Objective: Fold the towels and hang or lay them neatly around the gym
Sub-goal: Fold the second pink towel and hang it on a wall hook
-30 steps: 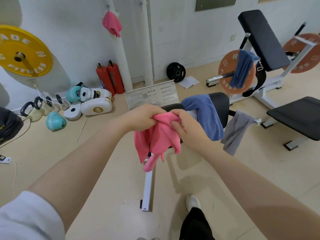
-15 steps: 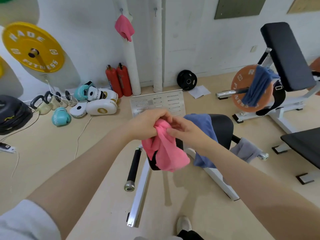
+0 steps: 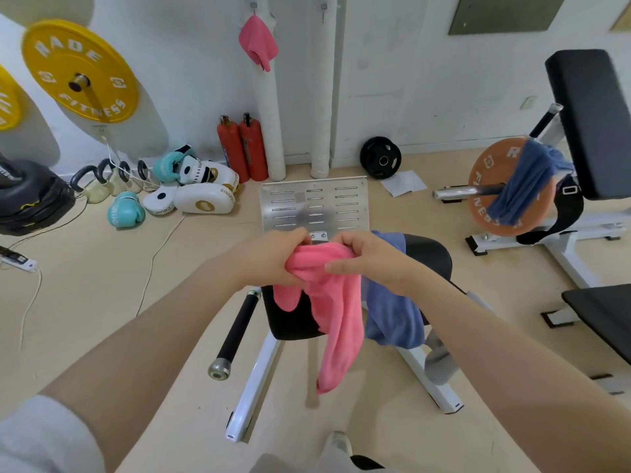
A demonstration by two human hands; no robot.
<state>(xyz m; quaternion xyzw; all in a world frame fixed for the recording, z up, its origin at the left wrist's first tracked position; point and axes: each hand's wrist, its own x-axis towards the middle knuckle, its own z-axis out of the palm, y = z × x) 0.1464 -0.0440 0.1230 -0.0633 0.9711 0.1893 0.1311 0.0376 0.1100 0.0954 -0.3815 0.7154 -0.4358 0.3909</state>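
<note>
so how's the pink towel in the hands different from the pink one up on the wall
The pink towel in the hands is gripped by the left hand and right hand; the pink towel on the wall hangs from a hook, untouched. The held one trails down in a long loose strip; the wall one sits in a short bunched shape. The held one is low, over the bench; the wall one is high up by a white pipe. Both look the same pink.

The scene is viewed from one head-worn wide-angle camera, directed forward and downward, close above the hands (image 3: 327, 259).
</note>
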